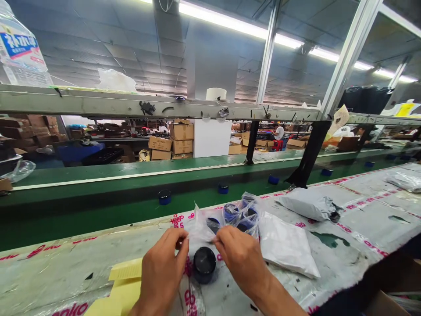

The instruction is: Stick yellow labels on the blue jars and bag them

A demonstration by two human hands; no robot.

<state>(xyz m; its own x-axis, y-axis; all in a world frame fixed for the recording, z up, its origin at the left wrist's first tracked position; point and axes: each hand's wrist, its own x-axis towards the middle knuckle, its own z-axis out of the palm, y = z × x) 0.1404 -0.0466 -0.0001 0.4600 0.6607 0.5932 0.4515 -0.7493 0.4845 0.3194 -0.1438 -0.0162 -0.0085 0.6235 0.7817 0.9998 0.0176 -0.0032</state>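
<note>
Both of my hands are over the covered work table. My left hand [164, 263] pinches the left edge of a clear plastic bag [199, 224]. Thumb and fingers of my right hand [240, 254] are closed on the same bag, further right. Several blue and black round pieces [231, 212] show through clear plastic just behind my right hand. Between my hands, a black round container [204, 264] rests on the table, touched by neither hand. Yellow paper slips [123, 281] lie beside my left wrist, partly hidden by it.
A stack of white bags [287, 245] lies right of my right hand, with a grey package [307, 204] behind. Several blue-black round pieces [164, 197] sit on the green conveyor [108, 215]. A metal shelf [184, 109] with a water bottle [23, 48] spans above.
</note>
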